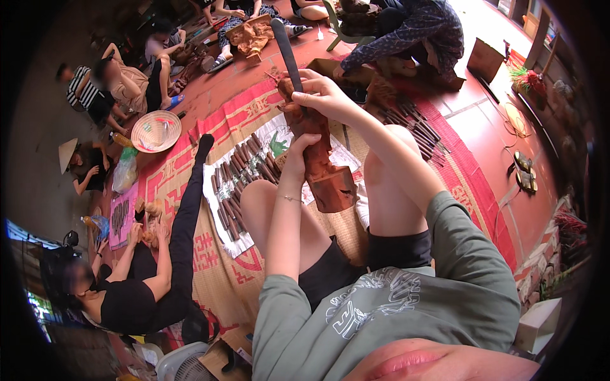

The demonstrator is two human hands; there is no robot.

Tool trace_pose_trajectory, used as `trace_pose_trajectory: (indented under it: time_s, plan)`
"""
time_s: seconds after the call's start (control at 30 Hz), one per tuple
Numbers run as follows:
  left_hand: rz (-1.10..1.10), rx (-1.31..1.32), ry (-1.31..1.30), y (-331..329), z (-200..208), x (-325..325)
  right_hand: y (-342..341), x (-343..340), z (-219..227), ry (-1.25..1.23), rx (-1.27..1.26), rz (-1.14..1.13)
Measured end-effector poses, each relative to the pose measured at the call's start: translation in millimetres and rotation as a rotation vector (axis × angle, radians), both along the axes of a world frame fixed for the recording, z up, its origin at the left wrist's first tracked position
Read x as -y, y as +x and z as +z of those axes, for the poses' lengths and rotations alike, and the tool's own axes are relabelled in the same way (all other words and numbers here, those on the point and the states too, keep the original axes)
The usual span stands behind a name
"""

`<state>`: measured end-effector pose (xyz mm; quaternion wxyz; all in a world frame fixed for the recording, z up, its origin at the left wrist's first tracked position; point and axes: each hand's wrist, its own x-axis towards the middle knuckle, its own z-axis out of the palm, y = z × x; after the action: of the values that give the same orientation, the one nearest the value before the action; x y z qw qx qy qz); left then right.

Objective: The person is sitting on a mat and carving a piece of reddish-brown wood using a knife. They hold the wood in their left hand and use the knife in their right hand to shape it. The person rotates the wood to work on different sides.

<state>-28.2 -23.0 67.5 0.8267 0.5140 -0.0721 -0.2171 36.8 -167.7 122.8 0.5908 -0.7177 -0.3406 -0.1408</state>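
**Alongside the right hand (321, 98), a wooden carving (327, 174) gripped by the left hand (295, 159)**

The reddish-brown carving slants lengthwise from its knobbly top, just left of the right hand's fingers, back toward the person, its blocky base nearest. The left hand clasps its middle from the left side. The right hand, nearer the top, pinches a slender dark tool (286, 51), which runs roughly along the carving's length and juts away from the person; whether it touches wood, I cannot tell. Left of the left hand, many tools (232, 181) lie on white cloth (237, 246).
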Motion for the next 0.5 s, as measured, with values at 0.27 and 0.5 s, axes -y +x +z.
trace_pose_trajectory:
  time_s: [0.27,0.5]
  plan:
    - [-0.047,-0.041,-0.009,17,-27,-4,1,-4,-3,0.043,0.002,-0.121]
    - [0.030,-0.002,0.052,11,-18,0,-2,-1,-1,0.002,0.066,-0.129]
